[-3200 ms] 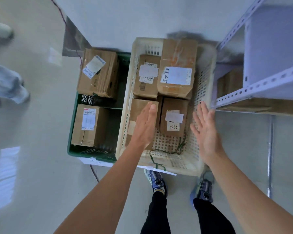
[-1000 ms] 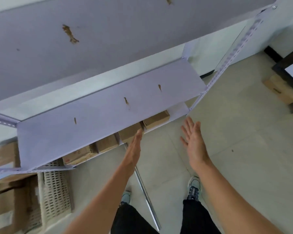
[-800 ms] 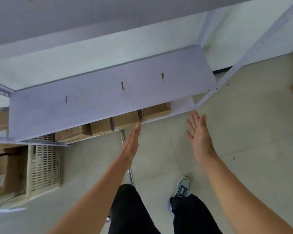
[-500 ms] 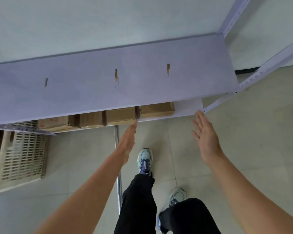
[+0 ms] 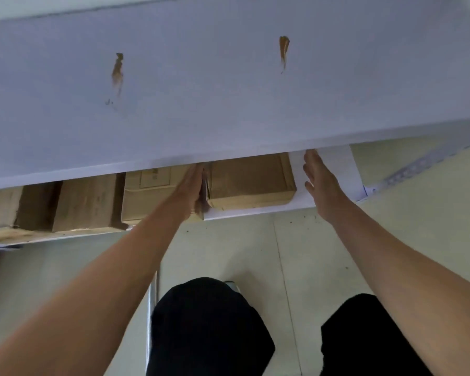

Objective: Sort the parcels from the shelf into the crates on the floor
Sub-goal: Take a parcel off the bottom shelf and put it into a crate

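lower shelf (image 5: 242, 211): four brown parcels in a row, backs hidden under upper shelf board (image 5: 228, 104) | left hand (image 5: 189, 189): flat, fingers straight, edge-on in gap between third parcel (image 5: 149, 196) and end parcel (image 5: 251, 180), gripping nothing | right hand (image 5: 320, 183): open, fingers straight, over bare shelf just right of end parcel, not touching it

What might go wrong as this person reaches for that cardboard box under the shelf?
The left hand is squeezed between the end parcel and the neighbour parcel; pulling may drag the neighbour off the lower shelf. The right hand is not yet touching the end parcel, so a one-sided pull might twist it. The upper shelf hides the fingertips, which may scrape.
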{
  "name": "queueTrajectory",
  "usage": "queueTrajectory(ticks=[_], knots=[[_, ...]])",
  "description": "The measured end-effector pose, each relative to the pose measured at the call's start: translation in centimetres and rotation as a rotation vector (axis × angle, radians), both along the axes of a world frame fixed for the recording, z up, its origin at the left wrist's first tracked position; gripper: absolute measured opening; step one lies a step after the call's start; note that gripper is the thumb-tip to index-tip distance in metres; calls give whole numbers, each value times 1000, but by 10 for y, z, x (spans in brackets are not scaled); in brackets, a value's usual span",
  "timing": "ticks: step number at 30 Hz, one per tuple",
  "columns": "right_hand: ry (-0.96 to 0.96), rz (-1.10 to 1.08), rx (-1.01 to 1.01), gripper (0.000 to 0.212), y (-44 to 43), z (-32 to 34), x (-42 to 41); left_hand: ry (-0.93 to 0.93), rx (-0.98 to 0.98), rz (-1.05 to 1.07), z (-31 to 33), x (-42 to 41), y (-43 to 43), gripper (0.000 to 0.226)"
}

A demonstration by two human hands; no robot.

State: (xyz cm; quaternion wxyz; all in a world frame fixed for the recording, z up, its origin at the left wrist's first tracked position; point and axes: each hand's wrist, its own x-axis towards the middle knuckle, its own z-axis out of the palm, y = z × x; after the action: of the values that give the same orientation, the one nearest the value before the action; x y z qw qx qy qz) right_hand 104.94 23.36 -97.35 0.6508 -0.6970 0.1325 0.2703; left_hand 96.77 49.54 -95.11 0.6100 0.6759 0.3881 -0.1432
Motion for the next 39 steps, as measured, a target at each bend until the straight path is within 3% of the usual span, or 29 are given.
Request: queueTrajectory(ticks=[4,8,12,16,20,31,35,39], knots=[[44,82,-56,86,15,-34,29,-87,-44,30,-36,20,6,56],[94,123,-65,89,26,-57,48,-90,-26,38,-56,32,4,82],[20,117,-59,91,26,-65,45,-137,-53,53,-64,33,6,92],[-123,22,100,63,19,-57,38,-315,-116,105,-57,26,15,89],[-191,4,168,65,19,-57,35,-417,-120,104,-58,16,22,84],[-110,-33,119,46,14,-73,15,-281,-188,136,-85,2,15,71],[-82,-41,117,67,18,-68,19,-253,-239,70,-78,8,14,90],[-145,-113,145,59,15,-65,17,-360,-270,110,-79,7,8,73]])
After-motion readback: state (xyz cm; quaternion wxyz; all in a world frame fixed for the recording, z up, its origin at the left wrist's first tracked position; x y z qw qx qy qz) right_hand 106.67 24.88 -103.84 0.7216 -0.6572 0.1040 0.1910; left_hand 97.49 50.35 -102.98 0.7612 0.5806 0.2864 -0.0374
